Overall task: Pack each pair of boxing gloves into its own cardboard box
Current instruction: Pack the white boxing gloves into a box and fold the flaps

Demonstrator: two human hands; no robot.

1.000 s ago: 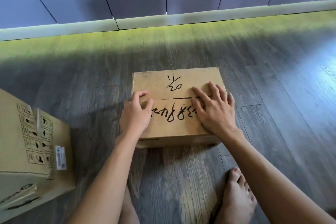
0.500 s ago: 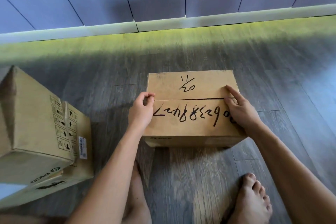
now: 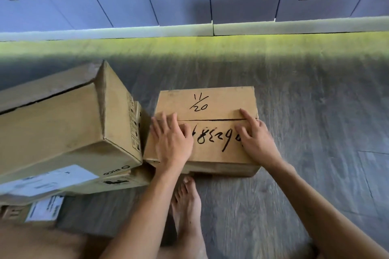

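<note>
We count four matte brown cardboard boxes. One closed box (image 3: 206,101), rectangular and ink-marked, lies under our left hand (image 3: 171,143) and right hand (image 3: 255,141) — both flat, fingers straight. A stack (image 3: 63,124) of three sits just beside it.

A band of yellow-green light lies on the floor (image 3: 231,48) along the foot of the lockers (image 3: 181,2); nearer to the camera the floor is dim and grey. The lockers look bluish. The wide lens leans their lines outward at the edges. Motion blur softens the floor at right; the writing on the cardboard box (image 3: 221,99) is readable.
</note>
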